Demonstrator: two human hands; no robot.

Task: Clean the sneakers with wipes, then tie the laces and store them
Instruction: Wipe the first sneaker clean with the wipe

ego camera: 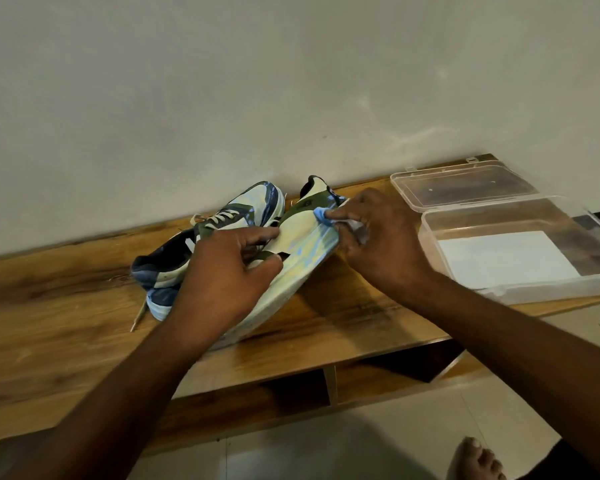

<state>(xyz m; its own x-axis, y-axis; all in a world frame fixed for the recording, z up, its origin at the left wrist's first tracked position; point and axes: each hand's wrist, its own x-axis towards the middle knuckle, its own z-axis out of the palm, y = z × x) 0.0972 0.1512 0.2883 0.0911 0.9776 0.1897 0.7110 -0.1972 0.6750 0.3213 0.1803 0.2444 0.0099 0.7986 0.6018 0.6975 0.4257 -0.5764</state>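
Sneakers: one pair, on the wooden bench (66,306), which serves as landmark. The held sneaker (302,251) is tipped on its side above the bench's middle, pale sole facing the camera, toe end pointing toward the wall (222,81) behind the bench. The second sneaker (222,230) lies on the bench top just behind the first, toward the wall, laces loose; one lace end (137,315) trails toward the bench's front edge.

Hidden or unclear: the left hand (229,271) covers the heel half of the held sneaker. Most of the wipe (326,216) is buried in the right hand (378,237); only a blue-white corner shows at the fingertips. Frame is soft, so shoe markings cannot be read. Bench's left end runs out of view. Whether the two sneakers touch cannot be told.

Hands: left hand grips the held sneaker from the bench's front side, fingers curled over the upper, thumb against the sole edge. Right hand sits at the toe end of that sneaker, fingers bunched tight on the wipe and pressing it to the sole rim.

Clear plastic box (520,251) stands on the bench's right end, just beside the right hand; its lid (465,188) is folded open toward the wall. A white sheet (506,258) lies inside the box. A bare foot (475,459) rests on the tiled floor (378,445) in front of the bench.
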